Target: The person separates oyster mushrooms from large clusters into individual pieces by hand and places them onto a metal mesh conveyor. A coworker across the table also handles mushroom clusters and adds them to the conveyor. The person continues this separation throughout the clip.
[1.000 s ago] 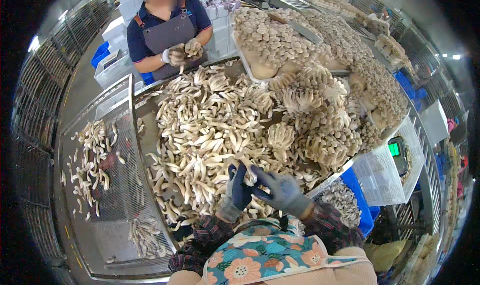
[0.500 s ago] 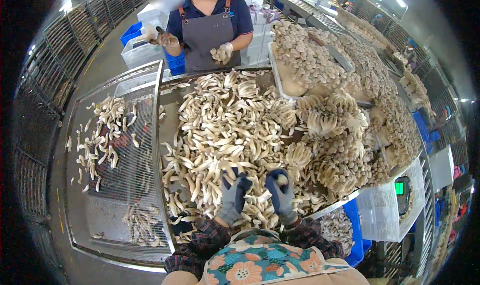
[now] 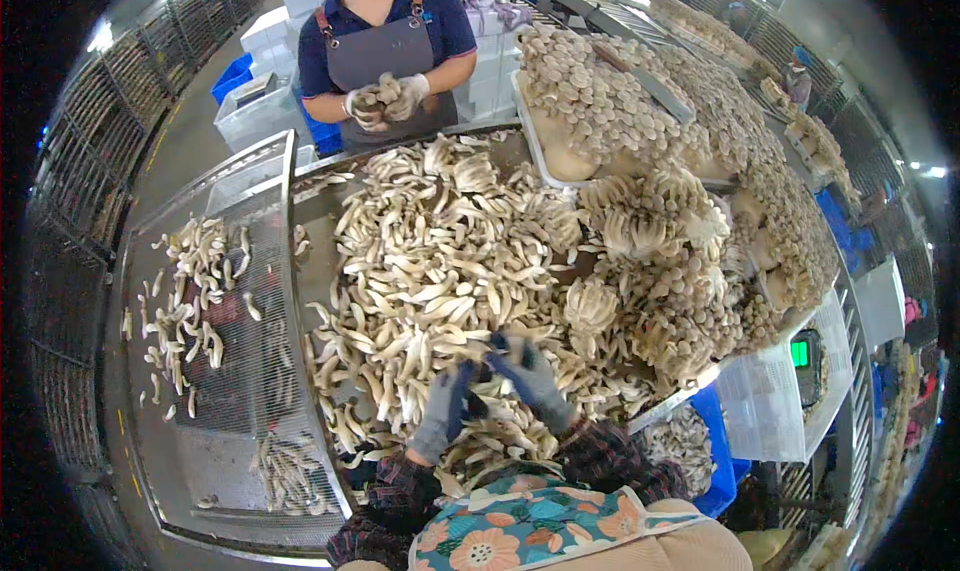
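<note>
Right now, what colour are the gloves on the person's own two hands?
Grey with dark blue fingers, seen in the head view.

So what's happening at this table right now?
A person in grey gloves works over a big heap of loose mushrooms on a metal sorting table. The left hand and right hand are raised close together just above the heap; motion blur hides whether they hold anything. Uncut mushroom clusters are piled to the right, and scattered mushrooms lie on a wire mesh tray to the left. Across the table, a co-worker in an apron holds a mushroom clump in both gloved hands.
</note>
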### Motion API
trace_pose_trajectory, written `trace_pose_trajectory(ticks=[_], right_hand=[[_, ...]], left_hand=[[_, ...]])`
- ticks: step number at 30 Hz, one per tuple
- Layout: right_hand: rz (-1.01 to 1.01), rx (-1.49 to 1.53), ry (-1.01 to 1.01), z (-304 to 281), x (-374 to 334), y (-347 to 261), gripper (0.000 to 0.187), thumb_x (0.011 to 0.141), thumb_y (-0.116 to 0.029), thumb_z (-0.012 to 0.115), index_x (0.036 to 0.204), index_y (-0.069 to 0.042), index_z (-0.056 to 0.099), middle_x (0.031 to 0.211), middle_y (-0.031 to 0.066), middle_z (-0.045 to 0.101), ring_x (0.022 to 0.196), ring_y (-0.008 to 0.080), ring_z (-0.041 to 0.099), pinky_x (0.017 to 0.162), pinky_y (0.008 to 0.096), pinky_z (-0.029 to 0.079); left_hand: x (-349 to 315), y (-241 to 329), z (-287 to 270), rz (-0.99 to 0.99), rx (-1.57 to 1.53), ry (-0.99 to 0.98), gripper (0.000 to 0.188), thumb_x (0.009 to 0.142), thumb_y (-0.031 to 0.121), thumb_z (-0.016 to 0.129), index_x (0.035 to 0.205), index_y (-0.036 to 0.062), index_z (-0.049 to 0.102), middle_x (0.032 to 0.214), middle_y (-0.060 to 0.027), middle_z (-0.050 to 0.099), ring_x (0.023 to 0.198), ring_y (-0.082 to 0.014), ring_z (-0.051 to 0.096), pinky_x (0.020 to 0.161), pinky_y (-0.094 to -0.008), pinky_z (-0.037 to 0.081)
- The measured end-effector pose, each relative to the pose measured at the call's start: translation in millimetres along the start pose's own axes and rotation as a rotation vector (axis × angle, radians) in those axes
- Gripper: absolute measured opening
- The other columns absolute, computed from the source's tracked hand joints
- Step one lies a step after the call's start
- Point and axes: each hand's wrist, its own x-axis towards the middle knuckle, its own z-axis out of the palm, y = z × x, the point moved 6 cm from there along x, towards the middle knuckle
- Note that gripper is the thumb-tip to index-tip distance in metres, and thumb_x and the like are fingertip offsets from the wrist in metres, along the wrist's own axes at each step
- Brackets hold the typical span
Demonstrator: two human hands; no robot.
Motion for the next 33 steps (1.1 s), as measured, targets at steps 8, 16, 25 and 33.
trace_pose_trajectory(ticks=[8,16,25,33], right_hand=[[-0.096,-0.801,-0.115,-18.9,20.5,-10.7,0.091,0.066,-0.049,0.08,0.136,-0.006,0.04,0.131,0.0167,0.048,0.12,0.0271,0.048,0.1,0.0393,0.041],[-0.007,-0.147,0.289,-226.2,138.3,9.1,0.072,0.071,-0.034,0.075,0.129,-0.004,0.045,0.12,0.0176,0.054,0.103,0.0299,0.057,0.088,0.0366,0.048],[-0.246,-0.363,-0.456,-75.2,81.6,-53.9,0.044,0.079,-0.006,0.068,0.12,0.0,0.055,0.113,0.0071,0.062,0.101,0.0169,0.058,0.094,0.032,0.044],[-0.389,-0.297,0.106,-23.8,-1.8,-90.0,0.073,0.075,-0.011,0.075,0.135,0.002,0.037,0.12,0.0157,0.053,0.102,0.0223,0.056,0.085,0.0336,0.049]], left_hand=[[5.2,24.1,-35.6,0.249,0.203,0.263,0.042,0.091,0.011,0.058,0.131,0.0043,0.045,0.119,-0.0085,0.054,0.11,-0.0177,0.053,0.089,-0.0297,0.046],[20.8,59.0,22.1,0.192,-0.359,0.093,0.028,0.094,0.008,0.054,0.12,-0.0015,0.055,0.107,-0.006,0.062,0.092,-0.0114,0.058,0.085,-0.0248,0.047],[60.4,32.0,90.4,-0.019,-0.799,-0.473,0.055,0.092,0.042,0.053,0.137,0.0126,0.041,0.132,-0.0088,0.051,0.112,-0.0235,0.055,0.093,-0.0399,0.047],[23.3,41.9,60.7,-0.257,-2.043,-0.551,0.052,0.095,0.038,0.046,0.138,0.0093,0.038,0.136,-0.011,0.046,0.119,-0.0322,0.048,0.09,-0.0427,0.045]])
